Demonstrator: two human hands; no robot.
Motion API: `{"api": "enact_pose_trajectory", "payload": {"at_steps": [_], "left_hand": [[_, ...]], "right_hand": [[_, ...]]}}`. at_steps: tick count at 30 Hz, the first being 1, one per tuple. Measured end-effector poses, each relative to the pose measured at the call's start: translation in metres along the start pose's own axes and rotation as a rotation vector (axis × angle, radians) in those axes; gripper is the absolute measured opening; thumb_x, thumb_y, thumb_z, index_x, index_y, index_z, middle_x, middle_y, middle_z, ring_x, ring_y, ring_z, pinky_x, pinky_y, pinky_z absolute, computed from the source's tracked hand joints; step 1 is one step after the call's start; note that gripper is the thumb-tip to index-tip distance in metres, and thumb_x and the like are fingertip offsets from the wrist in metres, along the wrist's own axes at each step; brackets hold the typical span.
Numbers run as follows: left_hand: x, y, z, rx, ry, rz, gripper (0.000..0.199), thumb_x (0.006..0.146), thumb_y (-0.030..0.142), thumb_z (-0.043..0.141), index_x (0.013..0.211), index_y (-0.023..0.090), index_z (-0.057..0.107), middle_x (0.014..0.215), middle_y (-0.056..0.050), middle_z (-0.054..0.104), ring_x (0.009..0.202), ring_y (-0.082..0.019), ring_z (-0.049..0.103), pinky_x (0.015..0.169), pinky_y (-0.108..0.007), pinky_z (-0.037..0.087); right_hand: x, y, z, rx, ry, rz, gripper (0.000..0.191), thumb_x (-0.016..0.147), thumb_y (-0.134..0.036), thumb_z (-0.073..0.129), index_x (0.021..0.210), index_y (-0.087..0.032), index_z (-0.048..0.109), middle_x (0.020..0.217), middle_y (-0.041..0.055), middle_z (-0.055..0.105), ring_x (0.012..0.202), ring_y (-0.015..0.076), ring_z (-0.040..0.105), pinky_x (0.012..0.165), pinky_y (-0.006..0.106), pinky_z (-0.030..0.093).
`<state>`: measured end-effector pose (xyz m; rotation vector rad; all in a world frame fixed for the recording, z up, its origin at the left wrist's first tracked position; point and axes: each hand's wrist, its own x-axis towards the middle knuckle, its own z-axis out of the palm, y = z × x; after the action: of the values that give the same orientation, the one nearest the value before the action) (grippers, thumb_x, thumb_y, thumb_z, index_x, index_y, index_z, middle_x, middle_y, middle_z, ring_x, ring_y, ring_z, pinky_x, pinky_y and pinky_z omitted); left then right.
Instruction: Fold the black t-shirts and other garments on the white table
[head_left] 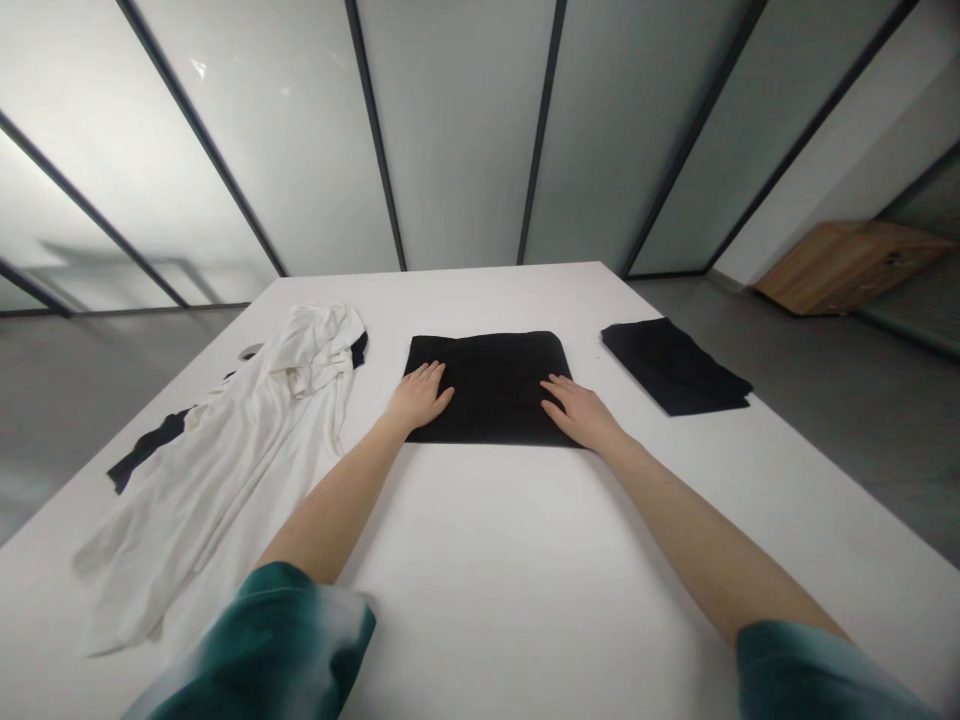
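Observation:
A black folded cloth (495,390) lies flat in a rectangle on the middle of the white table. On its left edge rests my left hand (421,396), palm down, fingers stretched out and thumb apart. My right hand (581,410) lies the same way on the right edge, its fingers reaching inward over the fabric. Both hands press from above and neither grips the cloth. Whether the cloth is a garment, and of what kind, I cannot tell.
To the left, a crumpled white garment (247,440) spreads along the white table (510,580), with black fabric (154,445) showing from under it. Another folded black cloth (675,365) lies at the right edge. A wooden cabinet (855,265) stands beyond, and frosted glass panels (457,130) line the back.

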<state>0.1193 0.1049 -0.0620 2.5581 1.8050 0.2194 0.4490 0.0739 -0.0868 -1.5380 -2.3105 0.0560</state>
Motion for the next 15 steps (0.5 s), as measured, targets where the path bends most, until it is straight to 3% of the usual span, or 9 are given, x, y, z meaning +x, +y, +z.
{"api": "enact_pose_trajectory", "payload": {"at_steps": [15], "left_hand": [[0.002,0.001,-0.004,-0.003,-0.018,-0.005,0.059,0.1,0.046,0.039,0.148,0.013,0.048,0.157,-0.013,0.044,0.147,-0.03,0.037,0.12,-0.044,0.032]], "right_hand": [[0.001,0.01,0.001,0.155,0.055,0.034,0.041,0.095,-0.039,0.051,0.13,-0.023,0.067,0.142,0.0111,0.061,0.133,0.0305,0.054,0.11,0.056,0.042]]}}
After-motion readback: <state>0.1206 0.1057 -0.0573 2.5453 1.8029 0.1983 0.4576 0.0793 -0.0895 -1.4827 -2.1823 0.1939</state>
